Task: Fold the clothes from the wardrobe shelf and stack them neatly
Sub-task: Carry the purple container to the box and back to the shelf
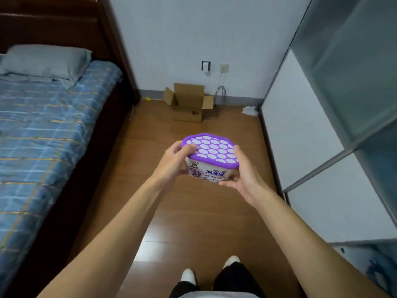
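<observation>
Clasping tub (pixel 211 153): left hand (pixel 171 164), right hand (pixel 246 176)

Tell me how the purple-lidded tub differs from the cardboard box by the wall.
The tub is held up between the left hand and right hand; the cardboard box sits on the floor. The tub is closed under a purple lid; the cardboard box has its flaps open. The tub is white with print; the cardboard box is plain brown. Both are containers.
</observation>
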`<move>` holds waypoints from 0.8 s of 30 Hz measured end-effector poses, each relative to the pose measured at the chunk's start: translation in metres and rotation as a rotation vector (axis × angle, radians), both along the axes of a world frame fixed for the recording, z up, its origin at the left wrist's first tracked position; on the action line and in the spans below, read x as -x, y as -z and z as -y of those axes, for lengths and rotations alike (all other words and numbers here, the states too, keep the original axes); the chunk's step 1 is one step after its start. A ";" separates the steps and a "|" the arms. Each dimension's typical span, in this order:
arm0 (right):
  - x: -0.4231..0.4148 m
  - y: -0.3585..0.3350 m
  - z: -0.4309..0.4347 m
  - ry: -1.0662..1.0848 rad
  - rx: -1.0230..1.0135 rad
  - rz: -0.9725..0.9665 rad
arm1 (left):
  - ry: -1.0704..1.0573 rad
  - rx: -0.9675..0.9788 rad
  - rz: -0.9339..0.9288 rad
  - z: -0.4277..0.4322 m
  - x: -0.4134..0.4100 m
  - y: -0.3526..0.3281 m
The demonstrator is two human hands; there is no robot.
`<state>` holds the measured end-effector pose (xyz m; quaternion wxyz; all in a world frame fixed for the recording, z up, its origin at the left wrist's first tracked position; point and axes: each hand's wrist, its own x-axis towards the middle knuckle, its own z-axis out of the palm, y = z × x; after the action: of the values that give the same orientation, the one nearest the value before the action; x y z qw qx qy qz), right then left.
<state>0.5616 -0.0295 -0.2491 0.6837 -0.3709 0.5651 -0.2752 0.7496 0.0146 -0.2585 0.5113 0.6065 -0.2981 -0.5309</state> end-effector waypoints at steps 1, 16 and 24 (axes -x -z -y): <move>-0.006 0.005 0.013 0.006 0.005 -0.006 | 0.002 0.000 0.006 0.010 -0.005 0.004; -0.067 0.029 0.324 -0.055 0.087 -0.084 | -0.013 -0.259 0.160 0.305 -0.059 0.008; -0.135 0.023 0.469 -0.081 0.130 -0.059 | -0.090 -0.175 0.078 0.438 -0.121 0.013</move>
<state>0.6967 -0.4989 -0.2719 0.6517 -0.4450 0.5505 -0.2723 0.8707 -0.4236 -0.2719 0.4677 0.6818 -0.2426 -0.5075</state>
